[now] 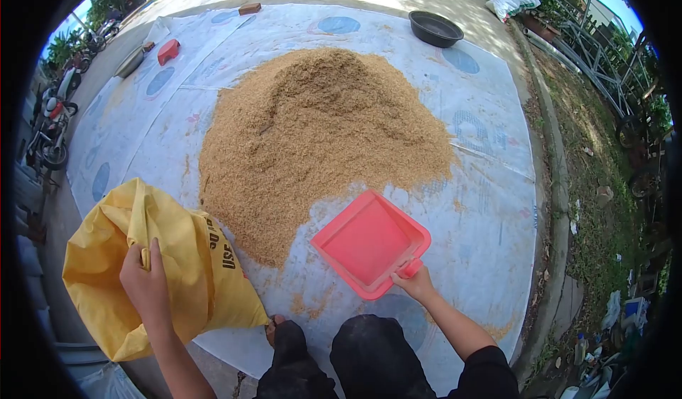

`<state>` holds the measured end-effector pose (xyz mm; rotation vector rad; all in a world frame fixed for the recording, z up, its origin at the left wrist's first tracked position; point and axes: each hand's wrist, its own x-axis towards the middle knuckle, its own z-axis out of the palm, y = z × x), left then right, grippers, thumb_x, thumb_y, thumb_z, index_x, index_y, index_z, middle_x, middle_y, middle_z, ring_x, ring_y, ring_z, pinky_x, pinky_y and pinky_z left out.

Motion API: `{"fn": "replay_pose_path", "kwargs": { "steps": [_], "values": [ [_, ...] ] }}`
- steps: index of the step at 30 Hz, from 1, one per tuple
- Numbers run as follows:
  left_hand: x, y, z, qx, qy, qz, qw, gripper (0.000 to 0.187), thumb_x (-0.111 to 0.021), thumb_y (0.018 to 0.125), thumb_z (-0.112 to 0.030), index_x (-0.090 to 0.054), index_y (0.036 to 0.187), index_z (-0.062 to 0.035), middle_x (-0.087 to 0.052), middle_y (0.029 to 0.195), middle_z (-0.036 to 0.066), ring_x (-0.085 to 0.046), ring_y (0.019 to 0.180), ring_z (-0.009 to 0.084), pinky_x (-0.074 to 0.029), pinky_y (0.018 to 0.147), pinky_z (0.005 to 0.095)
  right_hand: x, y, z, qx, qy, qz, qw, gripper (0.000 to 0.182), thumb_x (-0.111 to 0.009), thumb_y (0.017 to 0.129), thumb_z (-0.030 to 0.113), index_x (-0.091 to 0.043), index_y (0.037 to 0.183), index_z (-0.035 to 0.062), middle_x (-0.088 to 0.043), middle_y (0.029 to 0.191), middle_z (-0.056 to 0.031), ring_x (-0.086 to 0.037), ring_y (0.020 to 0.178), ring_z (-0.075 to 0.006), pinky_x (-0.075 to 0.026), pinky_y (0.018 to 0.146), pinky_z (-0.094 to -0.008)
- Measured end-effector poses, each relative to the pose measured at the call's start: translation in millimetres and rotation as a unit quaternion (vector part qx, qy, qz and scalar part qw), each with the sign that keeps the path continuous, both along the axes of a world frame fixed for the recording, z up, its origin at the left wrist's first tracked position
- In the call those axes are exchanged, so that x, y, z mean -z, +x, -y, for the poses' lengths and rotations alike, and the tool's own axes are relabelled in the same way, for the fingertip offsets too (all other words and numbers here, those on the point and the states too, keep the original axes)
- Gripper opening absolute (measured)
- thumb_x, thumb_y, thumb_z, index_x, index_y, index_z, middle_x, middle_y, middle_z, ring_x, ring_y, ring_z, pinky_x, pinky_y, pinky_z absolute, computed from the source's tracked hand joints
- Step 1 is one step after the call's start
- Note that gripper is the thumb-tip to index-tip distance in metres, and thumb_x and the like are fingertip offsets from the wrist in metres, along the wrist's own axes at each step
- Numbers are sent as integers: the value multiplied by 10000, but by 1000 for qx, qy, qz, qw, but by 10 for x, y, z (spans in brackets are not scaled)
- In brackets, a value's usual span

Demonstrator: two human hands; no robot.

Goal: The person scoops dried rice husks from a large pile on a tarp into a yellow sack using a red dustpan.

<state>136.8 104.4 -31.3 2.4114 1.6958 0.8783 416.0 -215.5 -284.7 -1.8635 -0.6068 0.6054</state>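
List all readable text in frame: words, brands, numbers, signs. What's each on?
"USE": black print on the yellow bag, running sideways.
More black characters beside it on the same bag: partly lost in the folds, not reliably readable.
White ground sheet: faint blue print and small dark edge lettering, too blurred or small to read.
No other text is legible.

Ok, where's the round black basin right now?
In the head view, the black basin sits at the top right, on the far edge of the white sheet, beyond the grain-like pile.
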Motion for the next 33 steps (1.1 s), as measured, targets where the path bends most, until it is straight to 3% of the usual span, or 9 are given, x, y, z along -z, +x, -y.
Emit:
{"fn": "replay_pose_path", "kwargs": {
  "steps": [1, 3, 7, 10, 12, 16, 18, 25, 33],
  "values": [
    [-9, -116, 10, -2, -1, -1, 1000, 268, -603, 851, -180, -493, 702, 14, -468, 592, 101, -420, 528, 183, -365, 530, 329, 18, -10, -28, -2, -1, -1, 1000, 229, -709, 701, 110, -527, 816, 31, -571, 686, -26, -539, 650, -95, -466, 631, -274],
    [11, -354, 29, -27, 3, 123, 992, 253, -590, 864, -160, -483, 708, 9, -421, 586, 50, -363, 549, 124, -338, 515, 287, 49, -18, -67, 7, 16, -17, 1000, 223, -709, 700, 110, -522, 797, 35, -564, 679, -20, -529, 634, -94, -458, 612, -270],
    [-13, -504, 69, -39, -8, 75, 996, 247, -592, 864, -165, -493, 716, 6, -440, 598, 30, -382, 570, 105, -344, 529, 289, 125, -115, -134, -13, -16, -23, 1000, 252, -718, 699, 110, -519, 829, 27, -565, 690, -14, -544, 657, -90, -468, 623, -269],
    [-68, -448, 51, 35, -29, 51, 998, 216, -610, 844, -147, -499, 735, 2, -457, 616, 38, -409, 597, 104, -361, 561, 276, 114, -242, -185, 8, -22, -95, 995, 272, -735, 700, 137, -550, 863, 24, -619, 793, -53, -590, 751, -123, -482, 683, -286],
    [-114, -445, 55, 90, -92, 49, 990, 179, -651, 791, -127, -531, 813, 4, -506, 684, 70, -476, 653, 143, -398, 628, 279, 263, -297, -158, -35, -56, -1, 998, 277, -738, 703, 140, -544, 864, 28, -624, 774, -48, -594, 733, -118, -484, 674, -279],
    [-87, -572, 99, 84, -61, -1, 995, 270, -691, 723, -102, -558, 934, 1, -567, 808, 112, -543, 747, 209, -430, 708, 303, 386, -365, -235, -74, -33, -10, 997, 286, -746, 698, 138, -536, 861, 34, -621, 744, -40, -594, 705, -114, -484, 661, -274],
    [-77, -577, 162, 95, -46, -24, 994, 381, -709, 685, -90, -564, 1028, -5, -591, 914, 137, -568, 842, 252, -437, 769, 332, 408, -409, -325, -97, -53, -12, 994, 325, -737, 701, 155, -508, 906, 48, -618, 784, -101, -638, 749, -199, -497, 682, -312],
    [87, -515, 267, 90, -38, 14, 995, 429, -730, 670, -102, -565, 1052, -2, -593, 930, 140, -574, 863, 267, -440, 775, 337, 679, -630, -963, -116, -32, -15, 993, 332, -739, 702, 158, -506, 907, 40, -617, 809, -102, -632, 778, -200, -491, 692, -312],
    [216, -417, 285, 86, -34, 33, 995, 388, -740, 663, -104, -581, 999, 5, -594, 876, 135, -574, 810, 267, -441, 740, 327, 871, -930, -2196, -54, 38, -15, 998, 340, -738, 703, 155, -488, 895, 27, -615, 817, -140, -629, 786, -233, -477, 693, -325]
  ]
}}
